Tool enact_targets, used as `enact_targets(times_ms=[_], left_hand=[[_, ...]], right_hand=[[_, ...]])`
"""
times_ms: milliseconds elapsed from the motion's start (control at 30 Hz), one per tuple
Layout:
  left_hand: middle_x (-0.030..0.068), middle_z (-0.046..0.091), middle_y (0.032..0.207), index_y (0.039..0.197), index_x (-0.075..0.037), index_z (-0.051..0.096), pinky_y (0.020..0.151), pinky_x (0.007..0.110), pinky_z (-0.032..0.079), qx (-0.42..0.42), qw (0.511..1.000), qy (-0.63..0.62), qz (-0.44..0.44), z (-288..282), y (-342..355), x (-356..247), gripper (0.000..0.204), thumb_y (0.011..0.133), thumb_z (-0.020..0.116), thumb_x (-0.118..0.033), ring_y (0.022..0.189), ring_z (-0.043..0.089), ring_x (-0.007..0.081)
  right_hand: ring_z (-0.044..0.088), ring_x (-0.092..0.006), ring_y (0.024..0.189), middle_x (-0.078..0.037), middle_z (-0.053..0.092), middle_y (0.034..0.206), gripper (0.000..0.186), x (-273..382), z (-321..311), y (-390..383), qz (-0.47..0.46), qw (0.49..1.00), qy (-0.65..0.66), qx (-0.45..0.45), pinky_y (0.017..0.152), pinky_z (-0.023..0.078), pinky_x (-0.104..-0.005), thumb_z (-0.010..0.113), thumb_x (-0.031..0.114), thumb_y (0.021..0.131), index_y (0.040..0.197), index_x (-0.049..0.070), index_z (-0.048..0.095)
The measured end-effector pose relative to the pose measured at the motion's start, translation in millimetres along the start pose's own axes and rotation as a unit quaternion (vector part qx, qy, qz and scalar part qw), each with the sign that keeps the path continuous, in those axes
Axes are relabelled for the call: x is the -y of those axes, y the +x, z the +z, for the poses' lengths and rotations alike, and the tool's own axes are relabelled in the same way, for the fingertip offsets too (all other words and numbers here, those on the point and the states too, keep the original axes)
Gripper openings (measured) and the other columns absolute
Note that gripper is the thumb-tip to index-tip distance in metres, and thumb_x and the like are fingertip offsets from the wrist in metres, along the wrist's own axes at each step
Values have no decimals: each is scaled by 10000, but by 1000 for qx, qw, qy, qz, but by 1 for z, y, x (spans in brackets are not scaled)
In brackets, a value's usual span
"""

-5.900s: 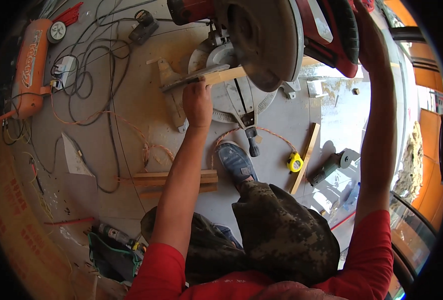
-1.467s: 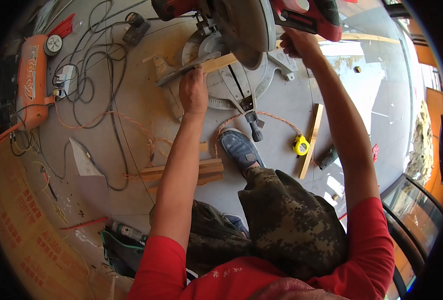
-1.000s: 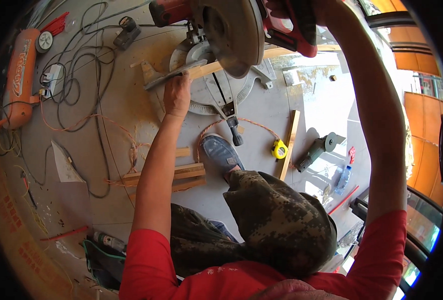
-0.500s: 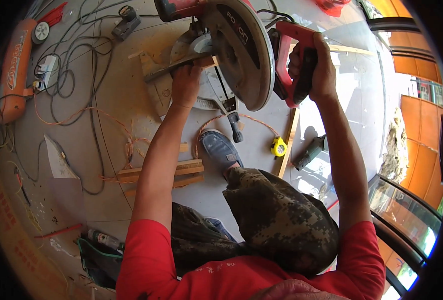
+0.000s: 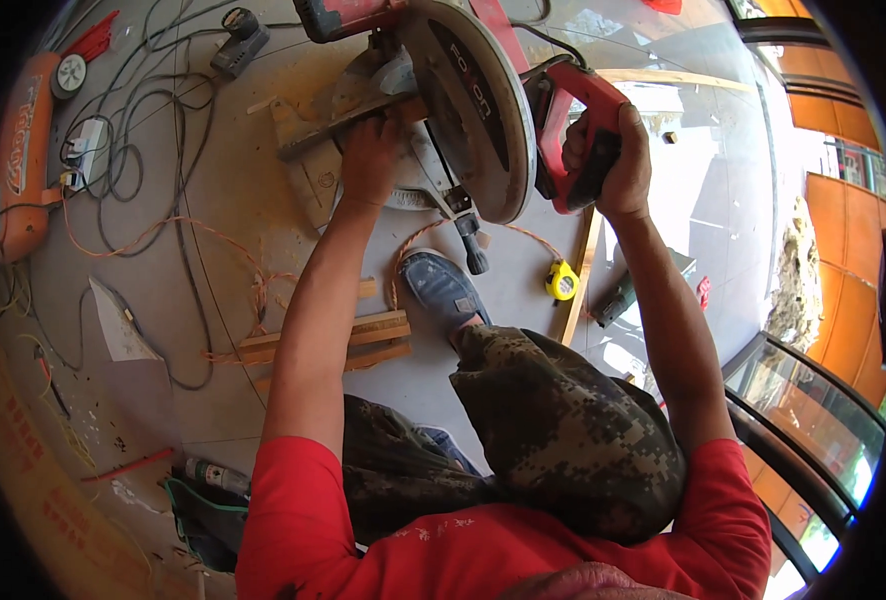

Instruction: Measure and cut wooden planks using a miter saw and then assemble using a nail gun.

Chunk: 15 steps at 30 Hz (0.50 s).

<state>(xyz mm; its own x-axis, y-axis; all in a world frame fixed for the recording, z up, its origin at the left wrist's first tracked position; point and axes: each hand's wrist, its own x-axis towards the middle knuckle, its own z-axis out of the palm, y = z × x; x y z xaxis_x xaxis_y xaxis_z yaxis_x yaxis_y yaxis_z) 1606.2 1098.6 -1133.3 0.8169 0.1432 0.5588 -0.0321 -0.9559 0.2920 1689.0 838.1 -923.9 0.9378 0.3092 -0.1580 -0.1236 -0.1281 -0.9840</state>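
Head view. I log the right hand (image 5: pixel 625 165) with its fingers wrapped round the D-shaped handle (image 5: pixel 591 85) of the mitre saw (image 5: pixel 463 130). The left hand (image 5: pixel 369 165) lies at a wooden strip (image 5: pixel 413 110) by the fence (image 5: pixel 308 143); shadow hides whether those fingers close round the wood or only press, so I cannot tell. The strip lies across the saw base, partly behind the blade guard (image 5: pixel 463 75).

Risk, my judgement: the left fingers sit near the guard; a slip toward the blade could cut them. Poor backing against the fence could let the strip twist or kick.

Around: a twisted cord (image 5: pixel 531 238) crosses the floor between the shoe (image 5: pixel 443 290) and the yellow tape measure (image 5: pixel 562 281), a possible snag. An angle grinder (image 5: pixel 618 302) lies near the tape; battens (image 5: pixel 378 327) lie beside the left forearm.
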Motion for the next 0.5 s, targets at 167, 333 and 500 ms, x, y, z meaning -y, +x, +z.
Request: enact_targets(times_ms=[167,333,500], left_hand=[[109,566,867,1164,-82,572,696,416,503,42,999,-10,-1,-9,0,6,355,810,551,-84,798,588,308],[101,610,840,1157,-81,581,725,412,510,70,993,-57,80,-56,10,23,322,841,612,-131,824,608,297],[80,616,830,1059,-69,605,717,368,505,216,946,-132,201,-125,-55,18,243,840,653,-163,802,615,239]], right_hand=[[586,-156,661,-81,634,757,620,-54,-9,-13,-69,995,-65,-37,651,456,-284,318,541,985,887,15,632],[682,-198,778,-121,702,871,712,16,2,2,14,996,-83,-33,749,528,-290,349,630,962,1087,-6,642],[681,-222,751,-121,683,881,553,115,11,51,-54,990,-129,12,699,552,-334,448,528,978,1082,15,627]])
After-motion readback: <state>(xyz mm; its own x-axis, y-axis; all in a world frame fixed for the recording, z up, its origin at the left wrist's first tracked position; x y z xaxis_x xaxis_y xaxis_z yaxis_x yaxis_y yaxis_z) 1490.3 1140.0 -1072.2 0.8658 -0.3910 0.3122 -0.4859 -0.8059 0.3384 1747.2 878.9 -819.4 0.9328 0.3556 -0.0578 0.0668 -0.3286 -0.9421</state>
